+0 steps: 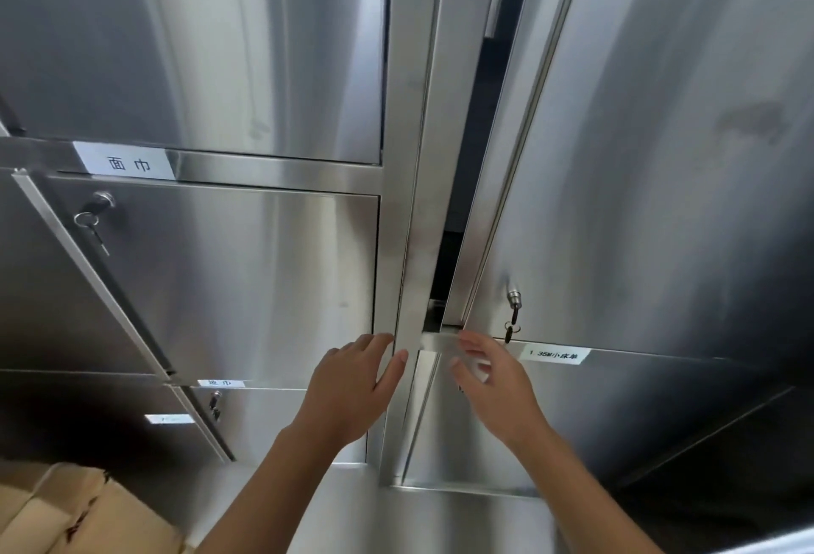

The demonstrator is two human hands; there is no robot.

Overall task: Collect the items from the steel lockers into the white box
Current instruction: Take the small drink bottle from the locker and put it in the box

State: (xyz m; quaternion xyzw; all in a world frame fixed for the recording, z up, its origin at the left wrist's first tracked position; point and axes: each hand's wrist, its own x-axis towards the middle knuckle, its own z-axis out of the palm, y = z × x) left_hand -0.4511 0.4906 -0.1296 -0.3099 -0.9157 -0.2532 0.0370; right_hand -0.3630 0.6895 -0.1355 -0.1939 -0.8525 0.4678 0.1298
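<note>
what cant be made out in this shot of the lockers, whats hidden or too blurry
Head view, ajar locker: only a dark slit shows; its door hides any contents.
Head view, small label lower left: too blurred to read.
Head view, right hand: fingers motion-blurred, contact with the door unclear.
Head view, beige bundles: cut off by the bottom-left edge.
White box: not in this frame.
</note>
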